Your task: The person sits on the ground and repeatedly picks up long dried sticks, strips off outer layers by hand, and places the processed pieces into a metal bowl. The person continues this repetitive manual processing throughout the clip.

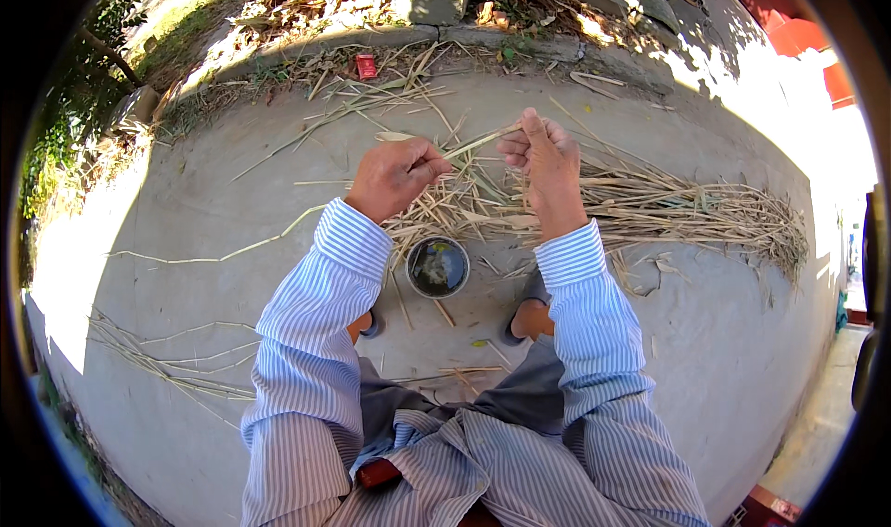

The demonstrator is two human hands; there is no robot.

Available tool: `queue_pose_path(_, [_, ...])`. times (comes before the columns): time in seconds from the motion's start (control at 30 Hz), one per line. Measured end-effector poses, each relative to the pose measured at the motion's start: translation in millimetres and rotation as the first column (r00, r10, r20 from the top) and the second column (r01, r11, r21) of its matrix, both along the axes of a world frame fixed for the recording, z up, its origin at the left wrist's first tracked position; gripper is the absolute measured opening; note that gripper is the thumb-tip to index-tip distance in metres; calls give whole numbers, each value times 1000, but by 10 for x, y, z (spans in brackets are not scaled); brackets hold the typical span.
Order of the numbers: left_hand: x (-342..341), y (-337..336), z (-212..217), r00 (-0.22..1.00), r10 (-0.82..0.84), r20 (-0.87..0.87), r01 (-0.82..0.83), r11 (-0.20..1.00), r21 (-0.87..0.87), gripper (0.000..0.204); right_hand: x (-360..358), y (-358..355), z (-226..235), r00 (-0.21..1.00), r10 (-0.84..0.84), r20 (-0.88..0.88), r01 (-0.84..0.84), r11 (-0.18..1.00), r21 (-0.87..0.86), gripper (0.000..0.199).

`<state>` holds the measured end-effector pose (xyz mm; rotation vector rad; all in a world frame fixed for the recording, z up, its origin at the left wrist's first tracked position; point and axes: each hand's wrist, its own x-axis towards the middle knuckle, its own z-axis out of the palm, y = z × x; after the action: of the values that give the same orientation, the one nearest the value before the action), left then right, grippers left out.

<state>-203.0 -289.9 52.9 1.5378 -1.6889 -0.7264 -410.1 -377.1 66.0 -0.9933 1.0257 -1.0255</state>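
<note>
Between my hands, above the ground, stretches a pale flat straw stalk (pixel 483 141). My left hand (pixel 394 176) is closed around its lower part, knuckles up. At the upper end, my right hand (pixel 549 165) pinches it between thumb and fingers, the other fingers curled. Under the stalk lies a loose heap of cut dry straw (pixel 441 207). Just below the heap, between my feet, stands a round bowl (pixel 438 296) of dark liquid. A long thin stem (pixel 251 247) runs leftward from behind my left forearm; whether it joins the held stalk I cannot tell.
A thick bundle of dry stalks (pixel 687 210) lies at the right on the concrete floor (pixel 705 341). Several thin stems (pixel 186 365) lie at the lower left. Along the far side run a curb (pixel 520 37), leaf litter and a small red packet (pixel 366 65).
</note>
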Motion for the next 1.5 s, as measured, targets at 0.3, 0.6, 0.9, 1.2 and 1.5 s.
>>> queue_pose_path(0.3, [280,147,-129,986,74,149,-40,974,-222,13,37,41,-80,973,223,67,-229,968,103,47])
queue_pose_path(0.6, [627,541,-612,885,164,436,-28,953,-302,16,249,60,-122,973,228,47,-229,973,20,28])
queue_pose_path(0.9, [1487,1837,333,369,4,929,-237,967,90,15,11,-196,-277,977,192,95,-202,972,116,28])
queue_pose_path(1.2, [2113,3415,54,367,83,927,-509,852,125,10,567,505,-195,856,516,-36,-503,847,174,33])
queue_pose_path(1.5, [3192,5018,-256,244,-54,968,-716,663,217,5,495,658,-179,824,539,-175,-511,840,180,35])
